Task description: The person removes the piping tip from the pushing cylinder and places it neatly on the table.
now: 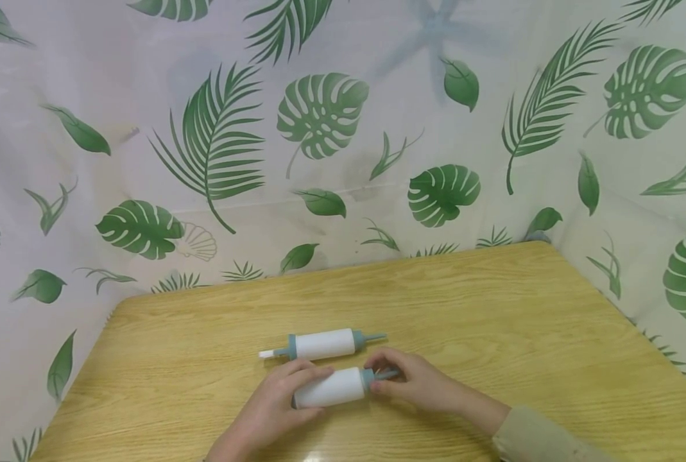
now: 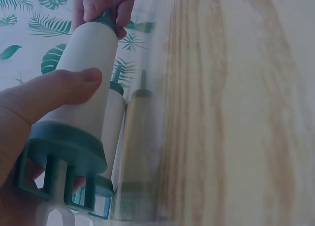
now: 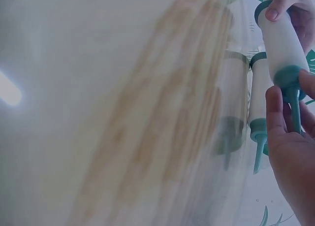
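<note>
A fat white syringe (image 1: 337, 387) with teal end caps is held between both hands above the wooden table. My left hand (image 1: 278, 399) grips its white barrel near the plunger end, thumb along the side. In the left wrist view the teal collar (image 2: 69, 145) and white plunger handle (image 2: 55, 211) show below that thumb. At the other end, my right hand (image 1: 414, 383) holds the teal nozzle cap (image 3: 290, 77) between thumb and fingers, with the thin nozzle (image 3: 295, 110) passing along the palm. A second, matching syringe (image 1: 325, 344) lies just beyond, its nozzle pointing right.
The wood-grained table (image 1: 464, 308) is glossy and mirrors the lying syringe in both wrist views. Behind it and at the sides hangs a white sheet (image 1: 377, 237) printed with green leaves, meeting the table's back edge.
</note>
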Motion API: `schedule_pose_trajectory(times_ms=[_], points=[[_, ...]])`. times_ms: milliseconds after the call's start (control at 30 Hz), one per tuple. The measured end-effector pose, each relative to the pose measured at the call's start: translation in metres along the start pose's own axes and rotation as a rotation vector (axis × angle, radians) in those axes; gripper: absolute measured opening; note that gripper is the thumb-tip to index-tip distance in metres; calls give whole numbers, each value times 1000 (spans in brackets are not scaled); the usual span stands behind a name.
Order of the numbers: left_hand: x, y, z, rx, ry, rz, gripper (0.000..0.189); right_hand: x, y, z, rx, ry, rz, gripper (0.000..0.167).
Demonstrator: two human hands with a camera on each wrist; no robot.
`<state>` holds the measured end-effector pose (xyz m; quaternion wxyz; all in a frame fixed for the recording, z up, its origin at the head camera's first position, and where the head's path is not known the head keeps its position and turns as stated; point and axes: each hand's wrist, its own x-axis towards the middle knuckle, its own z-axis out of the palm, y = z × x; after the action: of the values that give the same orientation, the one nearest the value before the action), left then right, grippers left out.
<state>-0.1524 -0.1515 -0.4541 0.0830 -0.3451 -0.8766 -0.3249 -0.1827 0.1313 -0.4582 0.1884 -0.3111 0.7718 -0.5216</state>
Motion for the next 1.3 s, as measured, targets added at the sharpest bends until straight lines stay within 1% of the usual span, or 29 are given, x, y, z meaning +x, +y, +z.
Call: schedule_pose_trajectory(times_ms=[200,367,567,800,1000,1167,1300], points=[[0,1,-2,11,-26,-50,50,-1,0,-1,10,-13,-21,35],[-2,1,-3,17,-63,-102,50,-2,0,-2,0,-8,0,37],[-3,-1,-2,34,-98,-133,49,-2,1,-3,-3,-7,13,35],[-3,0,-3,41,-128,-133,51,-2,0,-3,-2,-6,20,36],[-2,0,-3,72,-126,-135,55,-2,2,-3,-2,-11,20,35],[-1,0,-3,92,-98,-102,56,-2,1,-3,-2,-9,24,36],[-1,1,-2,113,-51,-55,56,-3,-2,-3,-1,-11,21,37]])
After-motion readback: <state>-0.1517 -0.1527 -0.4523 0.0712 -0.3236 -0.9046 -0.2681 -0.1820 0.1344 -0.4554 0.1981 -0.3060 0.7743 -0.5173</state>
